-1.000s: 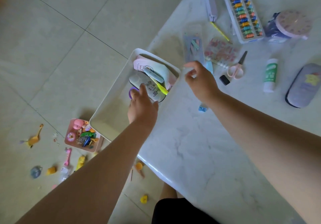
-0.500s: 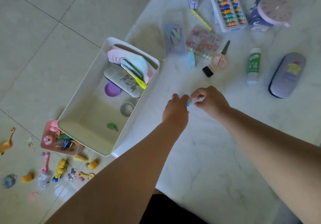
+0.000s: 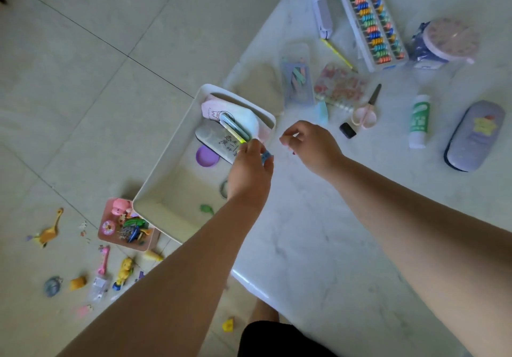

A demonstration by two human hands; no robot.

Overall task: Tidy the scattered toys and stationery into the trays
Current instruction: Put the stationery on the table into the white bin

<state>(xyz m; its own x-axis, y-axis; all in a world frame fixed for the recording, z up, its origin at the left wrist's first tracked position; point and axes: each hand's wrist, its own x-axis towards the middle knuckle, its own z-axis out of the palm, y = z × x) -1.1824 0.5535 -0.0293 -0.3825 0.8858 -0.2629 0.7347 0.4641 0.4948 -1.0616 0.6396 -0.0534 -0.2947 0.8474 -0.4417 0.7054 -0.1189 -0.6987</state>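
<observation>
Since half a second ago the hands have parted; over the white tray's [image 3: 155,187] near rim on the counter [image 3: 318,232], the left hand [image 3: 249,173] pinches a small blue piece [image 3: 267,157] (too small to identify); right hand [image 3: 313,146] beside it, fingers loosely curled, holding nothing visible.

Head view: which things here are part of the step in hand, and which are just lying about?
In hand:
- left hand, pinching a small blue item at the white tray's rim
- right hand, fingers loosely curled, holding nothing visible

Lying about:
- scissors, glue, abacus, pencil case on the table
- pink tray and toy giraffe on the floor
</observation>
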